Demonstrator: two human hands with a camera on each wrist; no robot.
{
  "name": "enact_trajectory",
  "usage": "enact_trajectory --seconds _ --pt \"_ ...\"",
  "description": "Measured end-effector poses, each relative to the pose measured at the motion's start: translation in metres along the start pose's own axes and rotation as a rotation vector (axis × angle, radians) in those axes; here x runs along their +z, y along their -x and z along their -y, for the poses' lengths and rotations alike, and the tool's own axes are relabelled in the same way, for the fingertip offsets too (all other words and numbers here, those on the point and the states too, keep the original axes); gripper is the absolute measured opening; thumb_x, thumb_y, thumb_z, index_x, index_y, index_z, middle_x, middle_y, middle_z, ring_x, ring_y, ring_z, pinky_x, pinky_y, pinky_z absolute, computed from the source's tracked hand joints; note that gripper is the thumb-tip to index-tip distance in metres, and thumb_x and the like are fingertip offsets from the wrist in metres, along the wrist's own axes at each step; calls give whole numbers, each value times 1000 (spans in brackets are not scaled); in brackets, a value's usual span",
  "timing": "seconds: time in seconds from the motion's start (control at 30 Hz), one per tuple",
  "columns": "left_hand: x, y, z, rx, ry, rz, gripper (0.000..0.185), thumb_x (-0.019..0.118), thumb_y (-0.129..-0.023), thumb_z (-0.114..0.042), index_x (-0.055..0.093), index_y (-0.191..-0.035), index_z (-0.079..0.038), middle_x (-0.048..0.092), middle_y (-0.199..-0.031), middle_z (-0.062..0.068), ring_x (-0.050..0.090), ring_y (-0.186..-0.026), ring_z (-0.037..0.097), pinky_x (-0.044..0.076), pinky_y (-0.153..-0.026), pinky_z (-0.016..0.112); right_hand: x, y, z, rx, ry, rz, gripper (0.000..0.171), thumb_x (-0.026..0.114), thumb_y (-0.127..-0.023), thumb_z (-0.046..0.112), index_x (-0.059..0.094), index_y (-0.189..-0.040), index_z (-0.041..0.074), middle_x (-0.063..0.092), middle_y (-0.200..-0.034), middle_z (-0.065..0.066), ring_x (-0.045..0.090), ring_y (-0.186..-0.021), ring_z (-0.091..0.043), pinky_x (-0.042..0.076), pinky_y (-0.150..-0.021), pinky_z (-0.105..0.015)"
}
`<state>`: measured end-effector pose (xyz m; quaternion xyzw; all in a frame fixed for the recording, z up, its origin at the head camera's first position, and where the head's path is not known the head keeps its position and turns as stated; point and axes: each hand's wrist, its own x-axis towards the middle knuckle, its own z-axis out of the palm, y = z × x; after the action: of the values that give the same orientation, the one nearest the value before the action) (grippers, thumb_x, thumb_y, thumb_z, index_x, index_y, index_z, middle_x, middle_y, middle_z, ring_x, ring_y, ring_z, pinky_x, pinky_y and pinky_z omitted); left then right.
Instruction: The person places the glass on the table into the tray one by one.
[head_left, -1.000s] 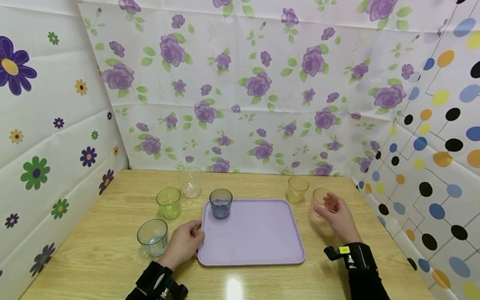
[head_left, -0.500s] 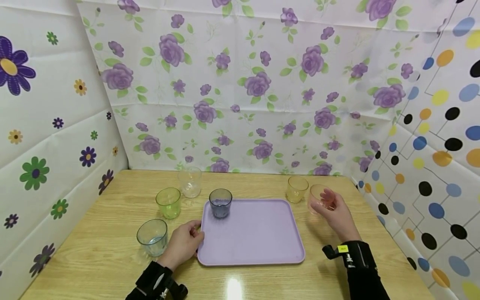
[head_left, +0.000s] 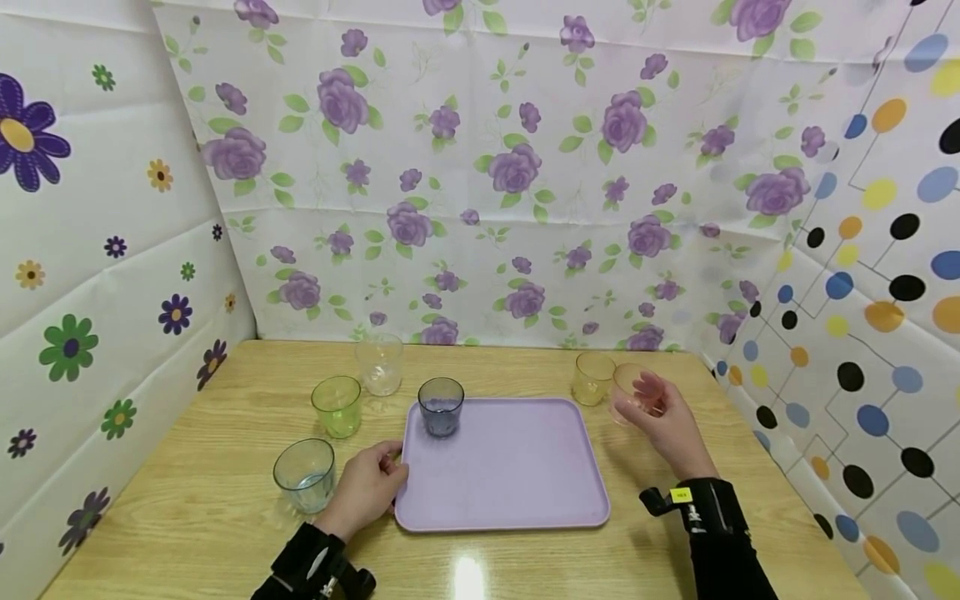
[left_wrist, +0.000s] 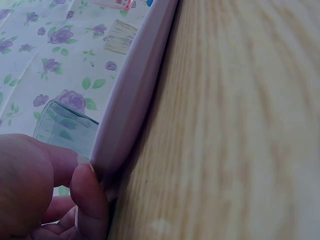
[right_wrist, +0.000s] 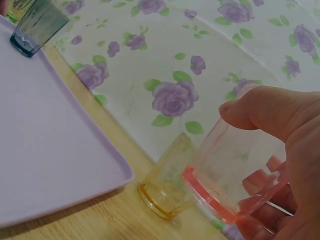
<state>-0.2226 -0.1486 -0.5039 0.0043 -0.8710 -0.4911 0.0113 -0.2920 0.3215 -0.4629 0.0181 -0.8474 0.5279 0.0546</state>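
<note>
A lilac tray (head_left: 517, 492) lies in the middle of the wooden table, with a dark blue cup (head_left: 441, 406) standing in its far left corner. My left hand (head_left: 369, 486) grips the tray's left edge (left_wrist: 125, 125), thumb and fingers pinching the rim. My right hand (head_left: 663, 417) holds a pink clear cup (head_left: 628, 392) lifted off the table, right of the tray. In the right wrist view the pink cup (right_wrist: 225, 175) hangs tilted next to a yellow cup (right_wrist: 167, 187), with my fingers curled round it.
A yellow cup (head_left: 592, 377) stands behind the tray's far right corner. Left of the tray stand a green cup (head_left: 337, 405), a clear cup (head_left: 380, 363) and a pale blue cup (head_left: 305, 474). Patterned walls close in the table on three sides.
My right hand has lifted the pink cup off the table and carried it up and left, toward the yellow cup. The left hand has stayed on the tray's edge.
</note>
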Motion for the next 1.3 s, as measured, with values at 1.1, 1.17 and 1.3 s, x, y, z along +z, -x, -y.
enact_trajectory --seconds 1.1,1.17,1.3 --pt "-1 0 -1 -2 -5 4 45 68 -100 -7 66 -141 9 62 -84 5 60 -55 14 53 -45 27 18 -3 34 -81 -52 71 93 78 -103 45 26 -175 18 45 -170 -12 45 -154 -35 38 -125 -52" --pt "-1 0 -1 -2 -2 2 44 68 -99 -7 67 -141 9 62 -84 5 60 -54 13 53 -45 27 19 -4 36 -83 -49 75 93 78 -103 45 26 -175 17 45 -170 -12 46 -154 -35 38 -125 -53" --pt "-1 1 -1 4 -1 -1 44 68 -99 -6 67 -141 9 62 -84 5 59 -53 13 53 -45 27 21 -4 40 -86 -58 85 92 78 -103 42 26 -175 18 44 -171 -12 46 -154 -34 39 -123 -51"
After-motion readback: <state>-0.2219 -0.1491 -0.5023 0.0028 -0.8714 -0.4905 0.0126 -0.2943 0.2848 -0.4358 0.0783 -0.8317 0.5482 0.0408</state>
